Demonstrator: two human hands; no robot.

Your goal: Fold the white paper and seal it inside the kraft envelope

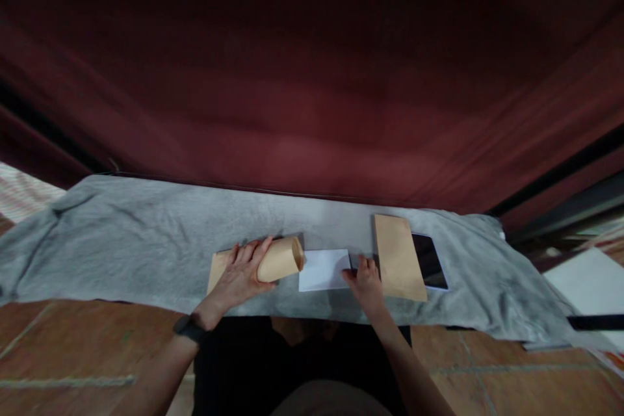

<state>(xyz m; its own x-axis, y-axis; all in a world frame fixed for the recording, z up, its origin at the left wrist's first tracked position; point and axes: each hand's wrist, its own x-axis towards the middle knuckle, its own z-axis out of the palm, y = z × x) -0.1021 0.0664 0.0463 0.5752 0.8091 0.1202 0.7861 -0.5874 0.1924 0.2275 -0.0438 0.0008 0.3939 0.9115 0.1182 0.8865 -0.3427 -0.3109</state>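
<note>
My left hand (244,273) spans a brown paper envelope (277,262), fingers over its far side and thumb along the near side. The envelope's right end bulges into an open mouth. A folded white sheet of paper (322,270) lies flat just right of that mouth, its left edge right up against it. At the sheet's right edge is my right hand (366,281), thumb on the paper and the other fingers curled; their grip underneath is hidden. Close by on the right lies a second brown envelope (400,259), flat.
A dark-screened phone or tablet (429,261) lies partly under the flat envelope. Grey cloth (146,234) covers the long narrow surface. A dark red panel (312,110) rises behind it. White board-like material (587,283) is at the far right, and tiled floor (63,344) is below.
</note>
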